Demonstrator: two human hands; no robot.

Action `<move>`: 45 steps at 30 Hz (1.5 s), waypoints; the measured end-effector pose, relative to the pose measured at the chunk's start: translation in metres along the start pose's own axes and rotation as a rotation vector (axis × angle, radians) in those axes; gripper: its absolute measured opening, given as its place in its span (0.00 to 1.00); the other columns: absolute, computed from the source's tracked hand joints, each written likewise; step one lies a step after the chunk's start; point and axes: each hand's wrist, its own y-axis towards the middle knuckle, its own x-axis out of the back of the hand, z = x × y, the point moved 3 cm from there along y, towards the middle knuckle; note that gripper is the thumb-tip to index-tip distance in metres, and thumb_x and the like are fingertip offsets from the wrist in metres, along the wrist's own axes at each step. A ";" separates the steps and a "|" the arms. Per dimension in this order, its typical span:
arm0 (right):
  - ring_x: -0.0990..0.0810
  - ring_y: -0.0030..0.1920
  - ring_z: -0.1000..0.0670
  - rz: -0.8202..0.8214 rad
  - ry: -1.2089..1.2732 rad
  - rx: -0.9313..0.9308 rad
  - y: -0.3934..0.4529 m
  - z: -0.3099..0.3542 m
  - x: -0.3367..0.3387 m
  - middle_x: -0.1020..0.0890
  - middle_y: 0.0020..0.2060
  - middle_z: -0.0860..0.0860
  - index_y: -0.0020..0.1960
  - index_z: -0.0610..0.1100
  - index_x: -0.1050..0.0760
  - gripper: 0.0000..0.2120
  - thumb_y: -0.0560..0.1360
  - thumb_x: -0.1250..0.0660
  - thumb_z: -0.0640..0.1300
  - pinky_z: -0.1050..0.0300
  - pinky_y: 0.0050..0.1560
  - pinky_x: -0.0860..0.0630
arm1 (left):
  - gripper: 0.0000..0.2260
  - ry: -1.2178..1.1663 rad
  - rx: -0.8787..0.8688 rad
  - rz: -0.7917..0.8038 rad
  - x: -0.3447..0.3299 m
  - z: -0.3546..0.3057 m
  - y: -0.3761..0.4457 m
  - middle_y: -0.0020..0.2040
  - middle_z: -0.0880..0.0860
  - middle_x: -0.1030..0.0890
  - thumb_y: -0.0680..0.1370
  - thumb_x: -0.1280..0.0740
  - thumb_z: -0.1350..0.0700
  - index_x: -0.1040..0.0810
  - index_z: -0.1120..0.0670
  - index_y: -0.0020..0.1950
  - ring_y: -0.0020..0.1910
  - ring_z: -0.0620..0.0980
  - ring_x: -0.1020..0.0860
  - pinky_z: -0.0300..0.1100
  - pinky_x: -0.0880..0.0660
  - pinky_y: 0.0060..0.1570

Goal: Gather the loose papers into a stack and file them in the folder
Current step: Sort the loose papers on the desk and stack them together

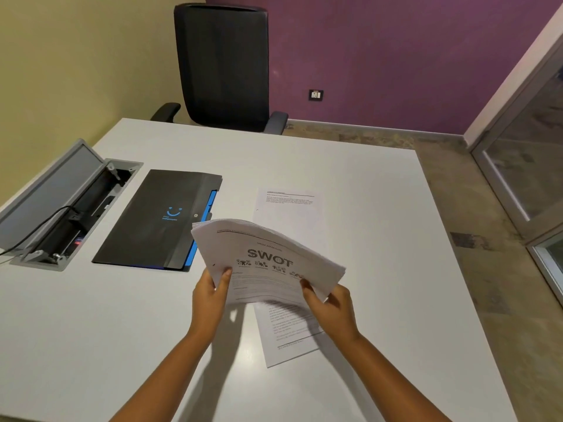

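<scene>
A stack of white papers (268,257) with "SWOT" printed on the top sheet is held above the white table (365,184). My left hand (210,295) grips its near left corner, and my right hand (330,309) grips its near right corner. The stack bows upward in the middle. One loose printed sheet (289,205) lies flat on the table beneath the stack, its near end showing between my hands. A closed black folder (158,217) with a blue smile logo and blue inner edge lies to the left of the papers.
An open grey cable box (61,205) with a black cable sits in the table at the far left. A black office chair (225,68) stands behind the far edge. The table's right edge drops to a stone floor, with a glass partition (527,166) beyond.
</scene>
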 end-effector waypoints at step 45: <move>0.24 0.52 0.50 -0.151 -0.573 -0.380 -0.027 -0.093 0.077 0.22 0.54 0.48 0.56 0.45 0.25 0.09 0.79 0.40 0.45 0.57 0.51 0.27 | 0.12 0.281 0.589 -0.069 0.036 0.093 0.012 0.55 0.64 0.23 0.79 0.41 0.58 0.29 0.64 0.59 0.47 0.58 0.26 0.53 0.28 0.50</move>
